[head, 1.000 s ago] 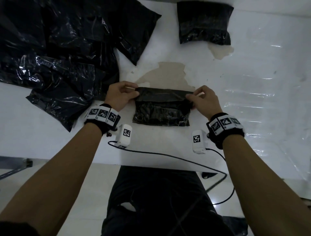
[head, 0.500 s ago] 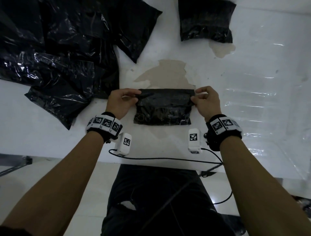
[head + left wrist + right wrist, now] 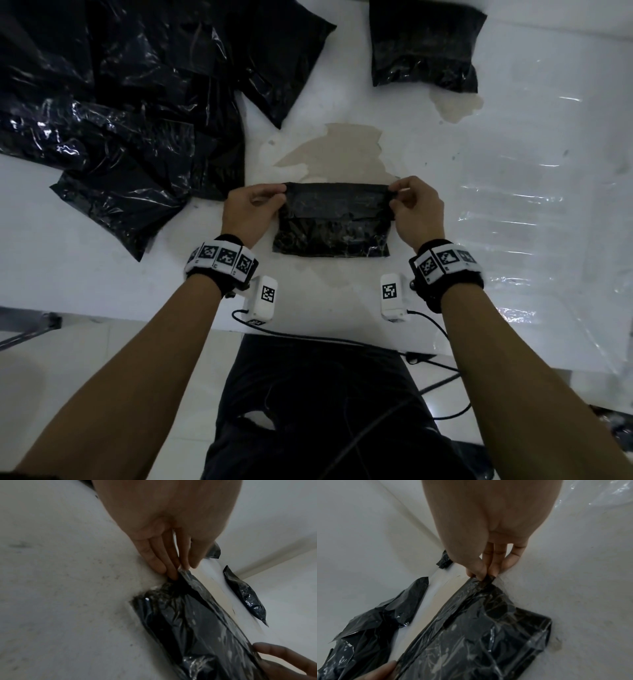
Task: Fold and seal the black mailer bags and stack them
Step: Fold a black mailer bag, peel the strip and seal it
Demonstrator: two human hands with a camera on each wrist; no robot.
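Both hands, left hand (image 3: 247, 212) and right hand (image 3: 416, 209), pinch the folded mailer bag's (image 3: 334, 229) flap (image 3: 337, 198) ends. Sealing seems underway; next, press the flap flat.

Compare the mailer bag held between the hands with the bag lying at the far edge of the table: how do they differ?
Held mailer bag: left hand and right hand pinch its flap corners; far bag lies untouched. The held one sits near the person; the far one lies beyond. Both are black, glossy and crinkled.
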